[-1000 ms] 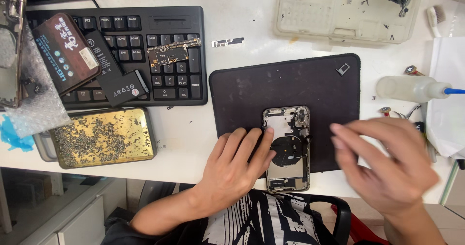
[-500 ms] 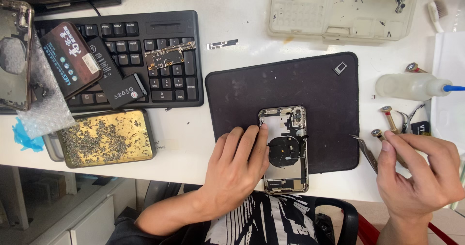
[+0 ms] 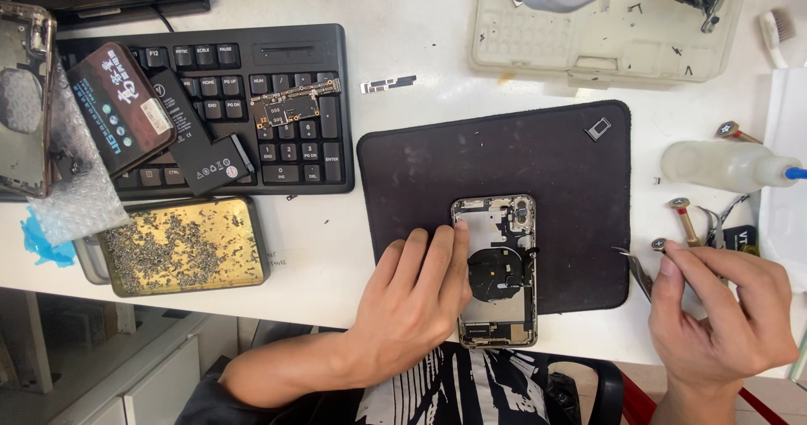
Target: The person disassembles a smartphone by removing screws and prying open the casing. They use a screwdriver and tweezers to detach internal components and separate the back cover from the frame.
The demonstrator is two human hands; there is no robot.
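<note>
Fingers of the left hand (image 3: 416,295) lie flat on the opened phone (image 3: 496,269) – thin, fragile, best gripped by its edges – right hand (image 3: 723,320) pinching tweezers (image 3: 636,269)

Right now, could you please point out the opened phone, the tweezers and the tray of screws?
opened phone (image 3: 496,265): head view, on the round black coil at its middle.
tweezers (image 3: 636,267): head view, on the metal tips.
tray of screws (image 3: 181,244): head view, on its screw-strewn floor.

head view, steeply downward, near desk (image 3: 403,63)
</note>
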